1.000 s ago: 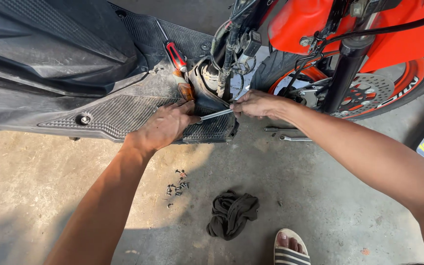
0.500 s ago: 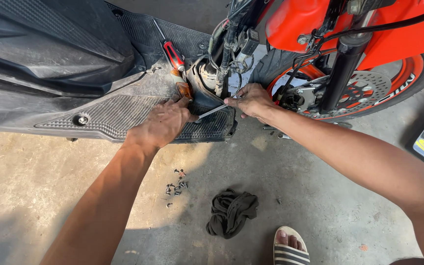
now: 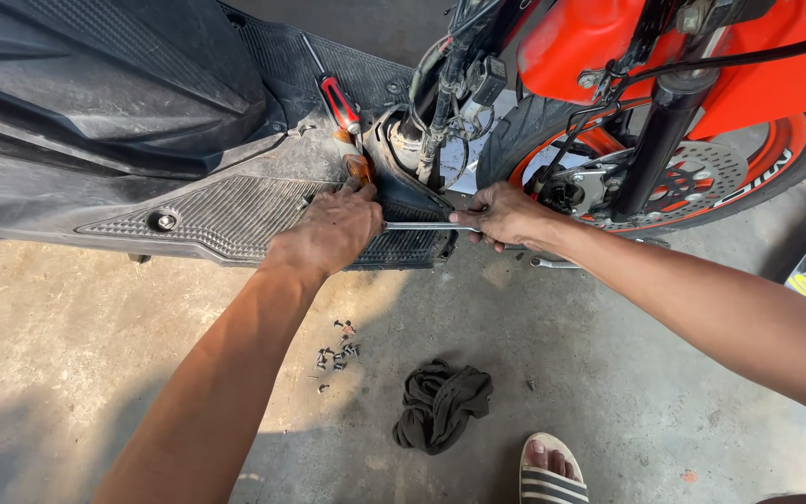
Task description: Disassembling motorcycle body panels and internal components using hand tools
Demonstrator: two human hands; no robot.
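My left hand (image 3: 336, 229) presses on the ribbed black footboard (image 3: 235, 215) of a scooter, fingers closed around the near end of a thin metal wrench (image 3: 422, 226). My right hand (image 3: 504, 215) grips the other end of that same bar, which lies level between both hands. Just above my left hand a red-and-black handled screwdriver (image 3: 340, 105) rests on the footboard, beside an opening with exposed cables and wiring (image 3: 436, 112). An orange handle (image 3: 356, 166) pokes out at my left fingertips.
An orange front wheel with a brake disc (image 3: 692, 182) and fork stands at the right. On the concrete floor lie several small dark screws (image 3: 336, 353) and a crumpled dark rag (image 3: 440, 403). My sandalled foot (image 3: 550, 471) is at the bottom edge.
My right hand has slid right along the bar, away from the left hand, so more of the metal bar shows between them. The left hand stays on the footboard.
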